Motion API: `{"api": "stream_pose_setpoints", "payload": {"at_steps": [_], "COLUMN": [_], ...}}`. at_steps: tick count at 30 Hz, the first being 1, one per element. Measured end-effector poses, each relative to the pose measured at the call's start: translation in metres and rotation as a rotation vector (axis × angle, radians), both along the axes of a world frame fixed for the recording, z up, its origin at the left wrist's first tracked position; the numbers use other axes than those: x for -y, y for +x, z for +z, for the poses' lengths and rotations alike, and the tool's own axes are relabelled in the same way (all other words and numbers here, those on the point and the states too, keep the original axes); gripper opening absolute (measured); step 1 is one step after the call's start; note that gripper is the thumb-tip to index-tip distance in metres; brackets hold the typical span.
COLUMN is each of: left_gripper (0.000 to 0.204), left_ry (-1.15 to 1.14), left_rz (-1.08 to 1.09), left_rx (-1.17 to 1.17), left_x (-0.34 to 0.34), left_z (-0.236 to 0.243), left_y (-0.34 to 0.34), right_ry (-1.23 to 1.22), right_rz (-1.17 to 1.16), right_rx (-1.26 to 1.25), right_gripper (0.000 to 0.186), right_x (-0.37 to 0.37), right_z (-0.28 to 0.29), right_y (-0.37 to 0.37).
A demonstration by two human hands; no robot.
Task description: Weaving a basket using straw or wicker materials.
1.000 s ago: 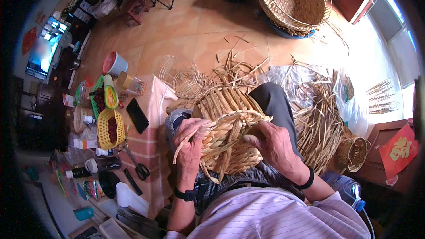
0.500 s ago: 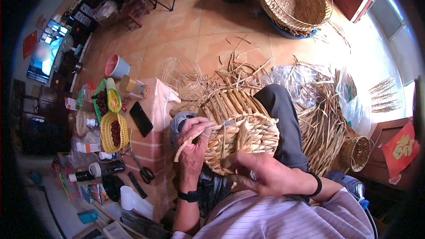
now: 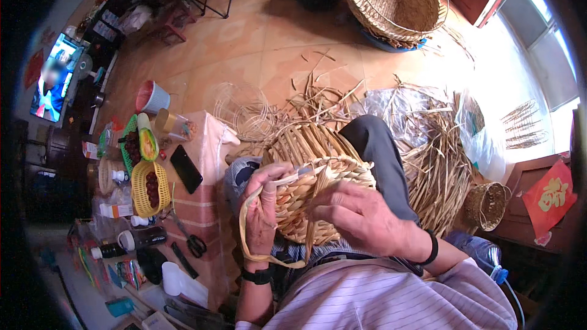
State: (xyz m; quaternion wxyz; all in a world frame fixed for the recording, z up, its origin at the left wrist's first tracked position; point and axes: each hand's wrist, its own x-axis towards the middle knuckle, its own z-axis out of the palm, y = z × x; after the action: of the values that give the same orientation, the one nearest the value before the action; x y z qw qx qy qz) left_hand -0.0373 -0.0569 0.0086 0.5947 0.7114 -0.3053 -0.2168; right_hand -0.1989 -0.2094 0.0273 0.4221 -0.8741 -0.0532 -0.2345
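Note:
In my lap lies a half-woven straw basket (image 3: 299,217), its braided surface facing me and loose stakes fanning out on the far side. My left hand (image 3: 262,214) is closed at the basket's left rim, its thumb and fingers pinching a pale flat straw strip (image 3: 243,232). That strip hangs in a wide loop below the left hand and rises to my right hand. Over the basket's front right, my right hand (image 3: 367,217) is closed with bent fingers on the strip; its fingertips are partly hidden.
At left, a cloth-covered table bears a black phone (image 3: 186,168), a yellow basket (image 3: 144,198) of dark fruit, scissors (image 3: 194,245) and bottles. Dried straw (image 3: 437,177) is heaped on the floor at right. A large woven basket (image 3: 391,0) stands far off, a small one (image 3: 487,206) at right.
My right hand has risen from the basket's lower edge to its front right. The strip, earlier a short end at my left hand, now loops between both hands. The view has shifted slightly.

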Motion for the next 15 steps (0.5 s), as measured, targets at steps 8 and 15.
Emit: {"api": "stream_pose_setpoints", "payload": {"at_steps": [8,15], "left_gripper": [0.036,0.017], "left_ry": [0.123,0.136], "left_rz": [-0.066,-0.095], "left_rx": [0.314,0.803], "left_x": [-0.010,-0.027], "left_z": [-0.010,-0.010], "left_y": [0.014,0.032], "right_ry": [-0.660,0.137], "right_rz": [0.248,0.159], "right_rx": [-0.137,0.191], "right_gripper": [0.024,0.024], "right_x": [0.014,0.051], "right_z": [-0.031,-0.042], "right_y": [0.005,0.003]}}
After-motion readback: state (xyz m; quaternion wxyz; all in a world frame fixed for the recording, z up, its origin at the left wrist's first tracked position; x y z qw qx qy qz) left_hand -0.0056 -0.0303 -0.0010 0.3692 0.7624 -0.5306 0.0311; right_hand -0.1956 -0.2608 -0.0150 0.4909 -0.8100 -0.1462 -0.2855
